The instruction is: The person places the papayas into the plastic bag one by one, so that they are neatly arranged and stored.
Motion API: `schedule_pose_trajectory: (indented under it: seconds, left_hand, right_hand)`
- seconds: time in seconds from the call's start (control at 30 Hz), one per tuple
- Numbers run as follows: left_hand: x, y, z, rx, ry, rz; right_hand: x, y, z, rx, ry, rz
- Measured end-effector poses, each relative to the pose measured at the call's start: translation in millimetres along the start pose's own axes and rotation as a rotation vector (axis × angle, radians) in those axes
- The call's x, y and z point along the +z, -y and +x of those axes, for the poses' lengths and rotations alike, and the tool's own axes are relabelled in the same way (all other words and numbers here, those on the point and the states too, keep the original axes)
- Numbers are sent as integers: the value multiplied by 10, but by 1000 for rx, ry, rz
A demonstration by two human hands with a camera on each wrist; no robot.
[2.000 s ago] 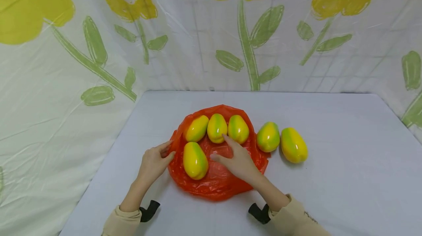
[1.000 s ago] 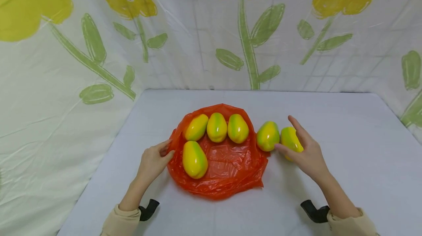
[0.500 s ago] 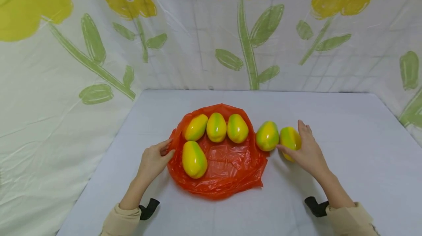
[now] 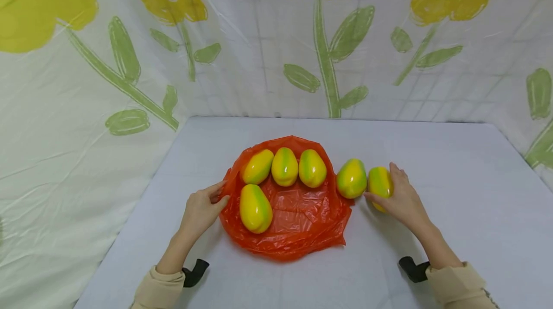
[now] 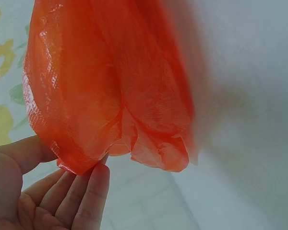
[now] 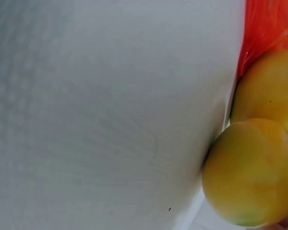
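Red plastic is pinched between the thumb and fingers of the left hand [image 4: 202, 210], which holds the left edge of a crumpled bag [image 4: 298, 208]. The right hand [image 4: 402, 201] is set about the outermost fruit [image 4: 380, 182], yellow with a green stripe, its thumb on the near left side and its fingers along the right; how firmly they press cannot be told. That fruit lies on the white table [image 4: 458, 174], to the right of the bag.

Just beside it, on the bag side, sits the neighbouring fruit [image 4: 352, 178], close to the thumb tip and against the bag's right edge, so it stands between the held fruit and the bag's hollow. Whether the two fruits touch is unclear.

Within the bag's spread rim, three fruits line the far side: the left one [image 4: 258, 167] tilted, the middle one [image 4: 284, 167] and the right one [image 4: 312, 169] more upright. A fourth, the near fruit [image 4: 256, 209], lies at the left, closest to the left hand. Bare red film shows at the near right.

Black pieces jut from beside both wrists, near the left sleeve [image 4: 160, 290] and the right sleeve [image 4: 458, 287]. Behind the table hangs a pale sheet [image 4: 255, 69] printed with yellow flowers and green leaves.
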State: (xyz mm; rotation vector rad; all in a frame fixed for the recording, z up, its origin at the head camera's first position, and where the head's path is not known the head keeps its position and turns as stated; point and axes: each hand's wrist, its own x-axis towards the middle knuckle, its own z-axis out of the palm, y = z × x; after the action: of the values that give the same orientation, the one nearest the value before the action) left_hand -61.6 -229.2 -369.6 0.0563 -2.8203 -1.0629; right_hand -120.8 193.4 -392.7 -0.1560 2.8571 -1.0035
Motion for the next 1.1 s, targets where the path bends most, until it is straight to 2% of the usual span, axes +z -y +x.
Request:
schedule_pose_trajectory:
  seconds: [0.2,0.6,1.1]
  left_hand:
    - [3,3,9,4,0,1]
    - [0,-1,3,8,-5,-1]
    - [2,-14,1,11,-12,4]
  right_hand:
    - [1,-17,-13,2,30,-19]
    - [-2,-50,-18,-12,28,-69]
    - [-19,-4,-4,31,4,-39]
